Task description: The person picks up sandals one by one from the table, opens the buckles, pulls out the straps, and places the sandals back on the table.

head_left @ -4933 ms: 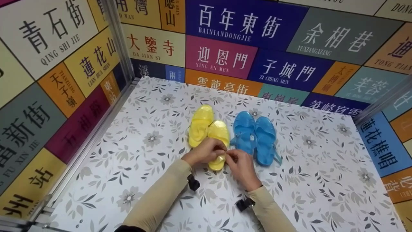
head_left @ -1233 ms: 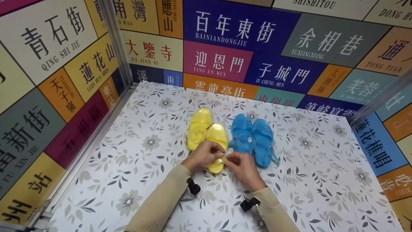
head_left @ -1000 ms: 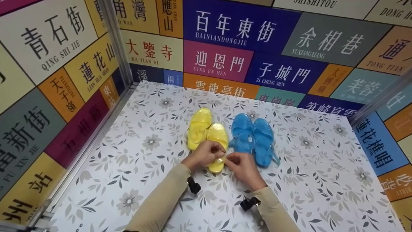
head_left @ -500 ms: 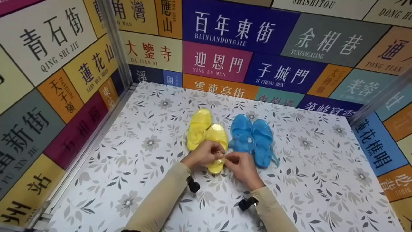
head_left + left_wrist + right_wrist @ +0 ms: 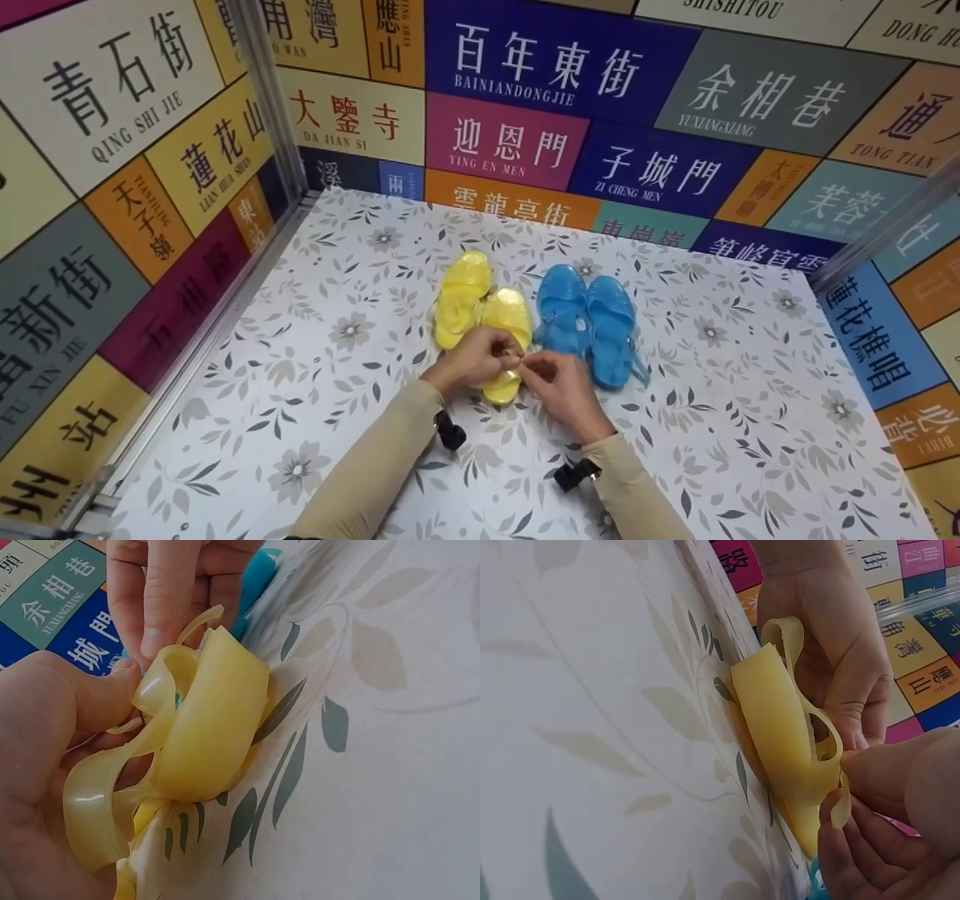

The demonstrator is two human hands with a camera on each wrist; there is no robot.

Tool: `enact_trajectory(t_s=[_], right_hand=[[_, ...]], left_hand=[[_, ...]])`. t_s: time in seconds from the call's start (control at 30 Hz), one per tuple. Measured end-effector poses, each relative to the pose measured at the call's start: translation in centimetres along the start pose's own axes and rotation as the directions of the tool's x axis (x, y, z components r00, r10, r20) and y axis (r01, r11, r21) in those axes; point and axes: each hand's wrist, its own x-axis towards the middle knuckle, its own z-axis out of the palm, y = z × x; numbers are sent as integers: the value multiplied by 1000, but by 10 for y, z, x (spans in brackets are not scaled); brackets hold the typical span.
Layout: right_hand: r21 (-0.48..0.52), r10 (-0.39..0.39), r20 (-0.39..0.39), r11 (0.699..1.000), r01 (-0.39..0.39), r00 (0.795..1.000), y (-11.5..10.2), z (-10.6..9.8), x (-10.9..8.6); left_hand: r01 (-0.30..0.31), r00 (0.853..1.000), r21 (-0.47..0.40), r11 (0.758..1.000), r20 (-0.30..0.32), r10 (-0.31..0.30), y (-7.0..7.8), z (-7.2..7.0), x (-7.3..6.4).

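Two yellow plastic sandals lie side by side. My hands are at the heel end of the nearer yellow sandal [image 5: 508, 311], while the other yellow sandal [image 5: 466, 279] rests untouched to its left. My left hand [image 5: 480, 356] holds the ankle strap, its thumb and fingers pinching the looped part of the strap [image 5: 90, 799] in the left wrist view. Between thumb and finger, my right hand [image 5: 561, 384] pinches the thin strap end [image 5: 841, 806], seen in the right wrist view. The fingertips of both hands meet over the heel and partly cover the strap.
A pair of blue sandals [image 5: 611, 300] lies just right of the yellow ones, close to my right hand. The table has a floral white cover [image 5: 360, 420]. Panels with printed signs [image 5: 502, 142] wall in its back and sides, with a metal post [image 5: 274, 97] at the back left corner.
My right fingertips have shifted slightly up and left, closer to my left fingertips. My left hand and the sandals stay in place; the head view has moved a little.
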Motion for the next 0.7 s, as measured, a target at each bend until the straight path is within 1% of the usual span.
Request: enact_trajectory(t_s=[0.17,0.47,0.6,0.7], right_hand=[[-61,5,3,998,-5,1000,1,-2,-2],[-40,18,-17,999,-18,1000,-2,1,0],[-38,2,-31,999,-3,1000,-4,2,1],[-56,-20,-40,998,18,999,-4,3,2]], left_hand=[[-22,1000,19,1000,-6,22,0,1,-1],[-7,1000,7,1000,14,7,2,0,0],[-8,1000,10,1000,14,8,3,-2,1],[-7,1000,20,1000,14,7,4,-3,2]])
